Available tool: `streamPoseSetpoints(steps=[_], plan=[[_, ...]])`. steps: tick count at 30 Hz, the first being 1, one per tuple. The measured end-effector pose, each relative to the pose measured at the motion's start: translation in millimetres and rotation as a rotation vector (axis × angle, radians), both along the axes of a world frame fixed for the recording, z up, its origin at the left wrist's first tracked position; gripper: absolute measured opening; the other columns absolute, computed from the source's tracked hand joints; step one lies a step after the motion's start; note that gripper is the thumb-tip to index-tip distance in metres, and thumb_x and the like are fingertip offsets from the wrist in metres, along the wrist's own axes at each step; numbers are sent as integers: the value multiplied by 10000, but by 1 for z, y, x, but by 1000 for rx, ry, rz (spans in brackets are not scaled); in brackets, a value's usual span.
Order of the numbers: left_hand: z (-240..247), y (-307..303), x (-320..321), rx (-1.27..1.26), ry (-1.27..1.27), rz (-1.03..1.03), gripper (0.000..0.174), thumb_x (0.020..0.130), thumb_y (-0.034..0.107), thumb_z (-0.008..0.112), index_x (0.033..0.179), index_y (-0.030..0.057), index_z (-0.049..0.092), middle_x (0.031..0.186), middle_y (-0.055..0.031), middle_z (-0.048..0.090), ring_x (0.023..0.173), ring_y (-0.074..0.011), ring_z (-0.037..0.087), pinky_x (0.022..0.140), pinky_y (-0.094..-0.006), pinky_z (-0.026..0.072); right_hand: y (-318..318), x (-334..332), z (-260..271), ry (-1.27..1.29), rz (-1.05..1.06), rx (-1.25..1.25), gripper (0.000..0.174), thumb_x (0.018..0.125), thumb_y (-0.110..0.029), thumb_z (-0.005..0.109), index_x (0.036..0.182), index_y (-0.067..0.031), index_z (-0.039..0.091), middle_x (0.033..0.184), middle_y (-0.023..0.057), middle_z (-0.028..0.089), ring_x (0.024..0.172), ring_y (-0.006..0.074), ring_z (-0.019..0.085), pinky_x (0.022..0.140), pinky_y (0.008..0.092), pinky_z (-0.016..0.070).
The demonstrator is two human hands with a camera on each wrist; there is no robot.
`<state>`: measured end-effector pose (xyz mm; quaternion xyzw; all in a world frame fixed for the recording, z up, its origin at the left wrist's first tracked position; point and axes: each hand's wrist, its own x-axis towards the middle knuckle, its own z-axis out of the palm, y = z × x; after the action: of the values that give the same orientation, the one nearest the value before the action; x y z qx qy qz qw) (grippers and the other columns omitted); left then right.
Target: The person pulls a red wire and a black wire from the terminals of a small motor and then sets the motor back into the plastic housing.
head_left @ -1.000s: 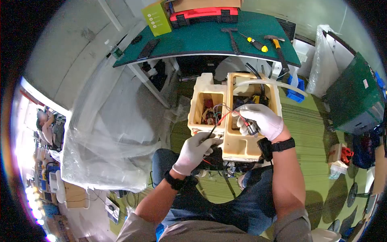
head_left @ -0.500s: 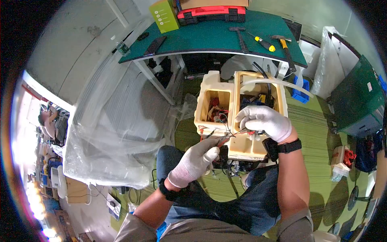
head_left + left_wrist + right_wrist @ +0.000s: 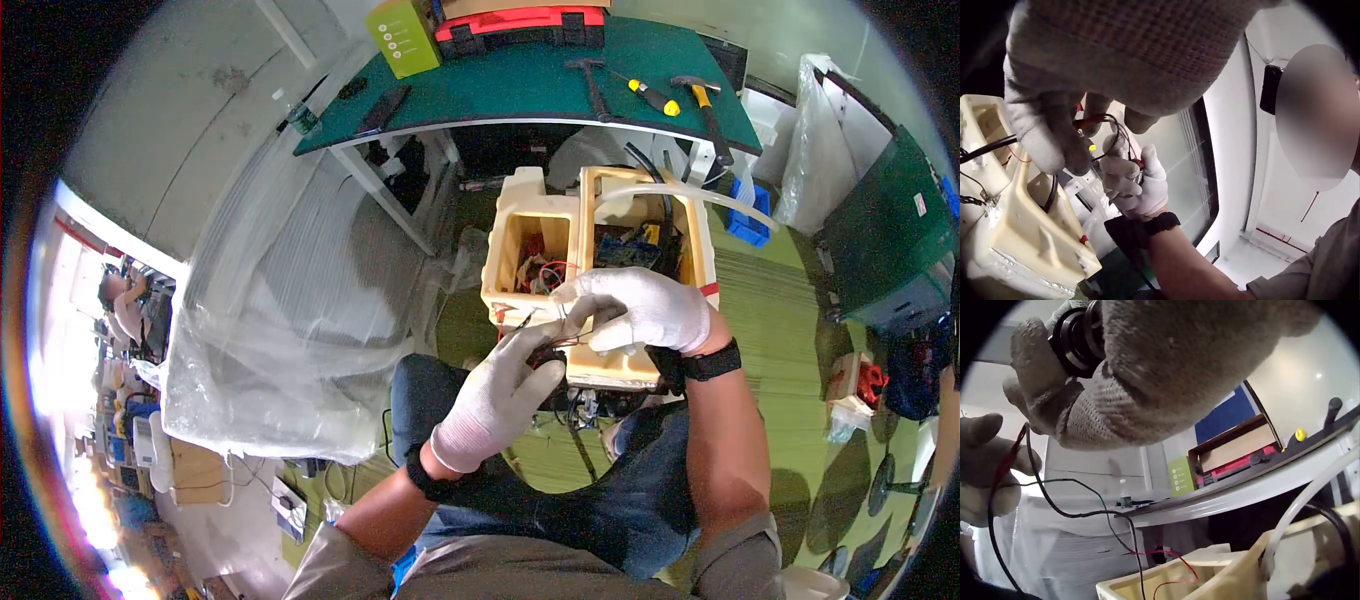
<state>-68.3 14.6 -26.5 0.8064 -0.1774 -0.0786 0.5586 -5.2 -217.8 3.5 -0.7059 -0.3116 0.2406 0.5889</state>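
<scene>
In the head view my gloved left hand (image 3: 497,400) and gloved right hand (image 3: 645,310) meet over the front of a cream plastic housing (image 3: 505,270) with two open compartments. Thin red and black wires (image 3: 1107,117) run between the two hands. A thicker black cable (image 3: 988,149) passes through my left fingers, which pinch it. Curled fingers of my right hand grip a round black part with metal rings (image 3: 1077,340), partly hidden by the glove. Near the left fingertips a red-sleeved wire end (image 3: 1005,465) shows in the right wrist view.
Behind the housing stands a green-topped table (image 3: 500,100) with hammers (image 3: 708,115), a yellow-black screwdriver (image 3: 655,97) and a red-black toolbox (image 3: 520,32). A clear hose (image 3: 715,195) arches over the housing. Plastic-wrapped goods (image 3: 270,330) stand left; a blue bin (image 3: 748,215) sits at right.
The right hand has come left and closer to the left hand, so the fingertips now meet. Wires stretched between them earlier are now bunched at the fingers. The head view has shifted slightly.
</scene>
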Motion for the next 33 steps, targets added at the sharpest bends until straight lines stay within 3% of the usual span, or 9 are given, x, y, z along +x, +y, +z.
streamPoseSetpoints(steps=[5,8,13,14,19,23,24,30,33], plan=[[12,-6,2,244,-10,-24,435,923,197,590,1302,4,497,974,-117,645,766,-151,624,705,-290,508,14,-1,-12,205,-179,9,399,913,-184,650,1235,31,552,931,99,678,765,140,647,693,302,535],[9,-12,0,253,54,6,415,920,220,594,1273,12,530,909,-117,659,721,-149,632,661,-302,515,18,6,-38,-16,-264,-113,450,940,-159,587,1335,34,492,1097,118,663,960,157,622,836,275,508],[-1,-9,2,253,181,-8,335,939,236,560,1181,8,606,827,-93,664,624,-123,618,603,-295,514,28,6,-40,-227,-563,-244,387,915,-377,590,1052,-21,658,867,196,676,777,298,666,703,352,512],[-3,-8,2,274,172,-27,322,943,235,555,1162,7,617,818,-90,662,619,-119,616,601,-291,514,25,7,-42,-199,-580,-169,370,913,-384,591,1028,-42,670,838,175,678,758,251,668,684,330,511],[-11,-4,5,216,172,-37,315,945,229,551,1143,-3,629,813,-73,661,613,-102,608,587,-264,506,21,5,-32,89,-507,39,294,908,-255,644,1038,8,665,836,58,687,752,98,636,670,282,507],[-7,-1,14,151,180,-27,376,937,218,561,1228,-21,573,871,-58,654,618,-89,590,574,-243,488,18,1,-20,74,-368,69,326,869,-140,692,1145,19,622,907,50,682,798,104,636,716,261,519],[-2,0,17,213,193,-14,354,921,280,586,1155,16,615,811,-140,667,672,-199,658,659,-326,516,21,0,-30,68,-385,174,328,873,-144,689,1149,19,619,920,49,678,830,98,635,735,253,519],[18,2,24,175,179,-33,312,929,274,576,1039,-10,645,745,-121,650,617,-153,639,603,-309,502,26,-4,-18,96,-403,172,309,895,-115,664,1168,17,610,994,51,675,902,90,627,807,234,511],[17,1,27,210,161,-101,319,960,251,531,1136,-4,607,795,-39,628,597,-81,566,571,-245,503,25,-1,-27,-10,-414,180,305,895,-112,663,1161,28,612,982,49,678,886,86,626,795,236,505]])
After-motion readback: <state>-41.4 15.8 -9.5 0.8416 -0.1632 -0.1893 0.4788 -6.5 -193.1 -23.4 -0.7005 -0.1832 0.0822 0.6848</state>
